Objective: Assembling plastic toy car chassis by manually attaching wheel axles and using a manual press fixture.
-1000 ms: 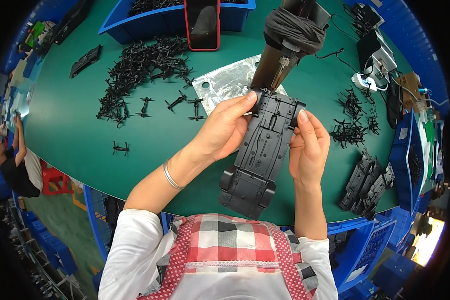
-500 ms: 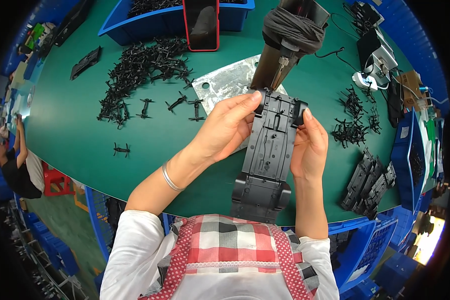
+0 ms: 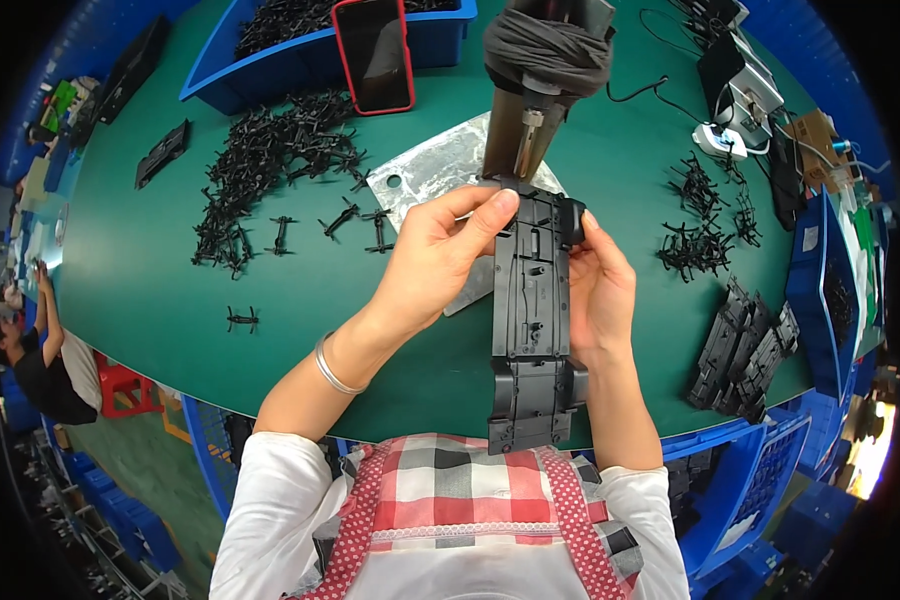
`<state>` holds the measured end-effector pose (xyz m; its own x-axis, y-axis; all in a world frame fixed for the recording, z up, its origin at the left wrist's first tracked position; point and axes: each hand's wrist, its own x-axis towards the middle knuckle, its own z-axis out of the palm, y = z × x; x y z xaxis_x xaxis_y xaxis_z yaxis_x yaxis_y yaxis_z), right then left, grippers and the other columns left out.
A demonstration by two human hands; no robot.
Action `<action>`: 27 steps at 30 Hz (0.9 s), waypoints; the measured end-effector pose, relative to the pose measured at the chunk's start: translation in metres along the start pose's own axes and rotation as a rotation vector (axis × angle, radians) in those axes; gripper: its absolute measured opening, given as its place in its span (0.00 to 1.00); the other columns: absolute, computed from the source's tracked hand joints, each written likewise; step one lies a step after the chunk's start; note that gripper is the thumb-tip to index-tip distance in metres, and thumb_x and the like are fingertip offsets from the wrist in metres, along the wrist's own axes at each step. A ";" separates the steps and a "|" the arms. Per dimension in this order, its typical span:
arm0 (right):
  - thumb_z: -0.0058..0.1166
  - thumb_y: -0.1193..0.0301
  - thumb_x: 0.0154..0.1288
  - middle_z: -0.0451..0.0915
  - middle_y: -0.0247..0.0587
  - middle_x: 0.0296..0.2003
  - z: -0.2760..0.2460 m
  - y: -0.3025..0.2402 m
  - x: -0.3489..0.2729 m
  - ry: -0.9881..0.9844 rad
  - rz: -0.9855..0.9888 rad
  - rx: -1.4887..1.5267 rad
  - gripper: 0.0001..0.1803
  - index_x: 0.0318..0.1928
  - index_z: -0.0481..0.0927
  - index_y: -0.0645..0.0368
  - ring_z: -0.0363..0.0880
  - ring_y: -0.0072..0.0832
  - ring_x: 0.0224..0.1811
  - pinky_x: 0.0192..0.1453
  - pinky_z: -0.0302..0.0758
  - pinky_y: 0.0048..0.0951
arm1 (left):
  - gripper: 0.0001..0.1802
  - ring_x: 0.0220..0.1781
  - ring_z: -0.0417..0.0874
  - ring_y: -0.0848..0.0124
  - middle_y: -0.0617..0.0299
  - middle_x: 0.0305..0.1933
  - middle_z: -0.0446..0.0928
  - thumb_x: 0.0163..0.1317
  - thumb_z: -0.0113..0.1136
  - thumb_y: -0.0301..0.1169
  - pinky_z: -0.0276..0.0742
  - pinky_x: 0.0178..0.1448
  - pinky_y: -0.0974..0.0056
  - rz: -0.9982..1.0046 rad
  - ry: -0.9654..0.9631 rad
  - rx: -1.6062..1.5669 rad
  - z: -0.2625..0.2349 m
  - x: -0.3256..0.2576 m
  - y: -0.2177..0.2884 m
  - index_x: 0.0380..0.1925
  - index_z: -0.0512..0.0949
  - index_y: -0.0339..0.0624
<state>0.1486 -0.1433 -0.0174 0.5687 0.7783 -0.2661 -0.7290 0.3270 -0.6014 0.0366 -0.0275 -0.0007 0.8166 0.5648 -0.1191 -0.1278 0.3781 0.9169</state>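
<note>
Both hands hold a long black plastic chassis plate (image 3: 532, 290), its far end under the metal tip of an upright screwdriving machine (image 3: 530, 135). My left hand (image 3: 435, 245) pinches the plate's far left corner, thumb on top. On the opposite edge, my right hand (image 3: 602, 285) grips beside a raised black side piece, with its fingers partly hidden beneath. The plate's near end reaches toward my apron. Under the machine lies a scuffed metal sheet (image 3: 425, 165), partly covered by my left hand and the plate.
Small black frame-like parts (image 3: 280, 140) lie heaped at left, several loose nearby. Behind them stand a blue bin (image 3: 230, 80) of parts and a red-cased phone (image 3: 375, 60). More parts (image 3: 695, 250) and stacked black plates (image 3: 735, 350) lie at right. Another person (image 3: 45, 350) sits far left.
The chassis plate has turned more upright in view, its near end swinging right. Both hands stay on it. The whole view has shifted slightly.
</note>
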 end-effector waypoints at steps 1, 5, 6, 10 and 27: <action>0.42 0.67 0.67 0.78 0.42 0.36 0.000 0.001 0.000 0.001 0.007 0.008 0.14 0.39 0.75 0.66 0.77 0.25 0.38 0.44 0.76 0.28 | 0.18 0.30 0.70 0.82 0.67 0.30 0.74 0.63 0.56 0.39 0.69 0.35 0.75 0.013 0.015 0.042 -0.001 0.000 -0.001 0.41 0.77 0.31; 0.42 0.67 0.67 0.78 0.42 0.35 0.000 0.001 -0.001 -0.028 0.029 0.084 0.14 0.39 0.75 0.66 0.78 0.26 0.37 0.43 0.76 0.28 | 0.18 0.27 0.67 0.83 0.69 0.27 0.73 0.62 0.56 0.39 0.64 0.32 0.76 0.037 0.038 0.073 0.003 0.000 -0.001 0.39 0.78 0.32; 0.42 0.67 0.67 0.78 0.43 0.35 0.001 0.001 -0.002 -0.038 0.026 0.098 0.14 0.39 0.75 0.66 0.78 0.26 0.37 0.43 0.76 0.28 | 0.18 0.27 0.67 0.83 0.70 0.27 0.73 0.62 0.57 0.39 0.64 0.32 0.77 0.037 0.045 0.046 0.003 0.000 -0.002 0.38 0.78 0.32; 0.44 0.64 0.66 0.78 0.35 0.35 0.003 -0.001 -0.003 -0.026 0.048 0.033 0.12 0.39 0.75 0.59 0.76 0.23 0.37 0.44 0.74 0.27 | 0.18 0.27 0.66 0.83 0.70 0.27 0.73 0.62 0.57 0.40 0.64 0.33 0.76 0.029 0.038 0.049 0.004 -0.002 0.003 0.37 0.78 0.33; 0.44 0.66 0.66 0.79 0.43 0.37 0.003 -0.003 -0.004 -0.002 -0.063 -0.095 0.14 0.39 0.76 0.66 0.78 0.25 0.37 0.42 0.76 0.27 | 0.18 0.37 0.77 0.76 0.60 0.37 0.78 0.65 0.51 0.38 0.73 0.43 0.70 -0.068 -0.027 -0.165 0.003 -0.004 0.001 0.41 0.76 0.30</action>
<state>0.1476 -0.1457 -0.0123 0.6114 0.7589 -0.2241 -0.6525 0.3232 -0.6855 0.0348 -0.0319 0.0018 0.8411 0.5149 -0.1660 -0.1607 0.5307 0.8322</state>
